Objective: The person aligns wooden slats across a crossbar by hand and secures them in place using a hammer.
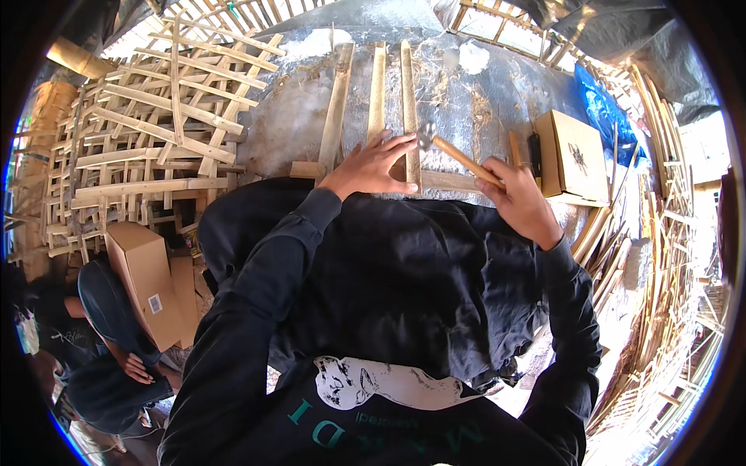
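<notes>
Left hand [373, 165] spread flat, fingers apart, pressing the bamboo slat frame [409, 109] on the silvery surface [482, 101], right hand [522, 198] clamped on a wooden-handled hammer [454, 151], hammer head just beside the left fingertips, cardboard box [573, 155] right of the frame

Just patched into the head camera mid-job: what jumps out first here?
At centre, the right hand grips a wooden-handled hammer, its head beside the left hand, which presses on upright bamboo slats on a silvery work surface. To the left stands a big stack of bamboo lattice frames. A small cardboard box sits to the right.
</notes>
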{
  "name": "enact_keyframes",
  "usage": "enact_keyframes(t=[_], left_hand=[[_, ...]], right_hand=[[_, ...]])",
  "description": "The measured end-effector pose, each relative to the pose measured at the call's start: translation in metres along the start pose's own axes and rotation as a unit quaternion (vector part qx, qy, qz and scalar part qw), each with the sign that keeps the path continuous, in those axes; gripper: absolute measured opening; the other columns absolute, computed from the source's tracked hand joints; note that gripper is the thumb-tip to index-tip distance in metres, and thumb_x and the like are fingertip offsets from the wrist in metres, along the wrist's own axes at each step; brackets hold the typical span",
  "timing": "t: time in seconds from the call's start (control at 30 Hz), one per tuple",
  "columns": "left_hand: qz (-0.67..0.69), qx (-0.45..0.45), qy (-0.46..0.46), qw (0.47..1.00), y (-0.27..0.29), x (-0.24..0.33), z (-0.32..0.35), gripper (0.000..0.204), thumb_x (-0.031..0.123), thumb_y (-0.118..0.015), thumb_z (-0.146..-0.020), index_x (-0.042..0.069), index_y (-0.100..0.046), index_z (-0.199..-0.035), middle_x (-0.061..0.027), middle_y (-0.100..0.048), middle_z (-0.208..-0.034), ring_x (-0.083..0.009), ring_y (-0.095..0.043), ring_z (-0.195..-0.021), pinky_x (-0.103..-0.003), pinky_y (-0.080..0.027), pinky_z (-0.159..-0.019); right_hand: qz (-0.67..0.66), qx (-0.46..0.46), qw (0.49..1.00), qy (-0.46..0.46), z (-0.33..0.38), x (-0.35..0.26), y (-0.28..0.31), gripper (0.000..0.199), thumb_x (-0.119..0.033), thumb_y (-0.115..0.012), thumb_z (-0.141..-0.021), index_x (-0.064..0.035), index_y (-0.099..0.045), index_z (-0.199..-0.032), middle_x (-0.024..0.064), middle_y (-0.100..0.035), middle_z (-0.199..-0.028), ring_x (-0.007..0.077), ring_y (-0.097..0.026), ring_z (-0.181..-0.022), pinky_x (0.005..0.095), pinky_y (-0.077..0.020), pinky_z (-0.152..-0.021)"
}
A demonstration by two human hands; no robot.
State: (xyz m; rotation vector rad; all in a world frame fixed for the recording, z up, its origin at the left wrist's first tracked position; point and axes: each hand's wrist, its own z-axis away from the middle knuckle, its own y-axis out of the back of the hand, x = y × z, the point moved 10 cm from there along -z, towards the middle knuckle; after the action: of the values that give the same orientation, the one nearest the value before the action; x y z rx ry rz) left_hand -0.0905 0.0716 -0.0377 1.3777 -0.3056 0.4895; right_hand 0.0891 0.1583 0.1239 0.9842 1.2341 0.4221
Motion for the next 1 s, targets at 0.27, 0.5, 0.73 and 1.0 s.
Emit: enact_keyframes(t=[0.27,0.5,0.73,1.0], left_hand=[[0.003,0.007,-0.019,1.000,-0.001,0.005,-0.002,0.106,0.077,-0.068,-0.091,0.014,-0.036,-0.170,-0.0036,-0.031,-0.178,-0.0404,-0.024,-0.164,-0.054,-0.031,-0.132],[0.019,0.011,-0.013,1.000,0.001,0.005,0.001,0.102,0.072,-0.073,-0.090,0.022,-0.036,-0.170,0.0010,-0.031,-0.178,-0.0408,-0.024,-0.164,-0.054,-0.031,-0.133],[-0.006,0.004,-0.022,1.000,-0.003,0.001,-0.001,0.099,0.073,-0.071,-0.091,0.022,-0.037,-0.169,-0.0020,-0.030,-0.179,-0.0415,-0.023,-0.165,-0.053,-0.032,-0.132],[0.018,-0.015,0.005,1.000,-0.001,0.000,0.001,0.103,0.073,-0.072,-0.090,0.027,-0.031,-0.172,0.0033,-0.027,-0.180,-0.0421,-0.021,-0.165,-0.057,-0.031,-0.132]], right_hand=[[-0.012,-0.004,1.000,-0.013,0.011,0.034,-0.045,0.017,-0.013,-0.066,-0.107,0.0025,-0.060,-0.109,0.0312,-0.060,-0.081,0.0552,-0.058,-0.079,0.0548,-0.0449,-0.068],[-0.074,0.085,0.993,-0.022,-0.012,0.007,0.022,0.021,-0.016,-0.067,-0.107,0.0027,-0.057,-0.106,0.0256,-0.053,-0.077,0.0400,-0.043,-0.066,0.0474,-0.0406,-0.062],[0.010,-0.037,0.999,-0.023,-0.001,0.028,-0.036,0.011,-0.011,-0.061,-0.108,-0.0011,-0.056,-0.107,0.0325,-0.062,-0.077,0.0579,-0.062,-0.082,0.0633,-0.0434,-0.069],[0.016,0.097,0.995,0.007,-0.019,-0.008,0.032,0.018,-0.015,-0.064,-0.110,0.0005,-0.058,-0.118,0.0318,-0.058,-0.079,0.0546,-0.059,-0.075,0.0520,-0.0454,-0.061]])
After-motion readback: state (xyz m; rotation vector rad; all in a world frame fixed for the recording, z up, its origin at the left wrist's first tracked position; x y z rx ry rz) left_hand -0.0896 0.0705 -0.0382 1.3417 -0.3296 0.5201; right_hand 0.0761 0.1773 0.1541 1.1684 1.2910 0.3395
